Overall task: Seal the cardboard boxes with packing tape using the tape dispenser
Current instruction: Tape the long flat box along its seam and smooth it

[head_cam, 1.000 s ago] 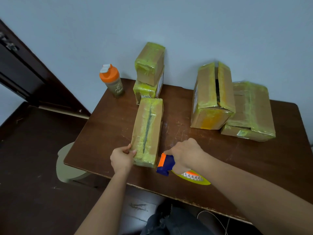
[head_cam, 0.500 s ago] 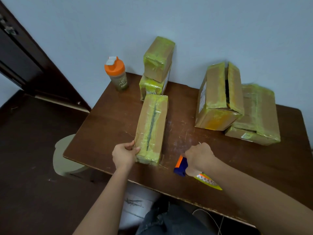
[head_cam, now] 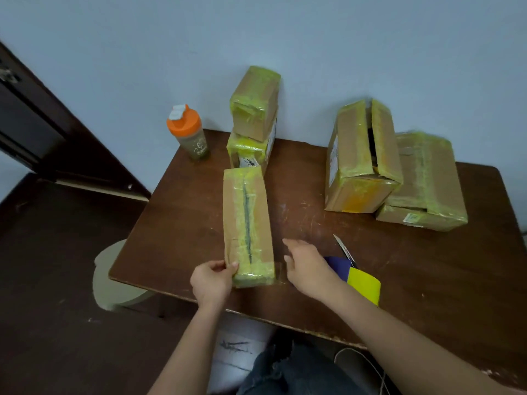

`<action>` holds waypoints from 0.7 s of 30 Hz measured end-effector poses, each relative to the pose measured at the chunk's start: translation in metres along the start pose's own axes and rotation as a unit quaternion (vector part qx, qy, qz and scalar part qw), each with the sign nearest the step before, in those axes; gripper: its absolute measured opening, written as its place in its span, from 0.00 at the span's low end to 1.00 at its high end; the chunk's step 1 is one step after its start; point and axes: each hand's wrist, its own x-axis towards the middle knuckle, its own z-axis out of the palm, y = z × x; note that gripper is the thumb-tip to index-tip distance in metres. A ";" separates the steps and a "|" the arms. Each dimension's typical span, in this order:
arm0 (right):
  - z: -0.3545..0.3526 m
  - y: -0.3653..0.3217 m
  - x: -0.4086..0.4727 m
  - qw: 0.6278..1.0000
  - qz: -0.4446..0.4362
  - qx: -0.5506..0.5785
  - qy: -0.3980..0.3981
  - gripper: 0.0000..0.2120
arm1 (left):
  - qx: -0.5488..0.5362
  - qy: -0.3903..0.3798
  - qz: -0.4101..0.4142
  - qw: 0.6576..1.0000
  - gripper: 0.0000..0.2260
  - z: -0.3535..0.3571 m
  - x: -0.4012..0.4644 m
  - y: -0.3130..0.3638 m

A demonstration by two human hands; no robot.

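A long narrow cardboard box (head_cam: 247, 220) with yellowish tape along its top seam lies near the table's front edge. My left hand (head_cam: 212, 280) grips its near left corner. My right hand (head_cam: 306, 266) hovers just right of the box's near end with fingers spread, holding nothing; a clear strip of tape seems to stick out from the box towards it. The tape dispenser (head_cam: 355, 276), blue with a yellow roll and a bare blade, lies on the table behind my right wrist.
The brown table (head_cam: 182, 223) stands against a pale wall. Two small taped boxes (head_cam: 253, 129) are stacked at the back. On the right an upright box (head_cam: 362, 161) with a gaping seam leans on a flat box (head_cam: 427, 183). An orange-lidded bottle (head_cam: 189, 132) stands back left.
My right hand has let go of the tape dispenser, which now lies on the table, and has moved left towards the box's near end. My left hand stays on the box.
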 end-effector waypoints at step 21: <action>0.077 -0.005 0.022 0.928 0.201 0.284 0.131 0.12 | -0.093 -0.066 -0.018 0.993 0.11 -0.001 0.007 -0.019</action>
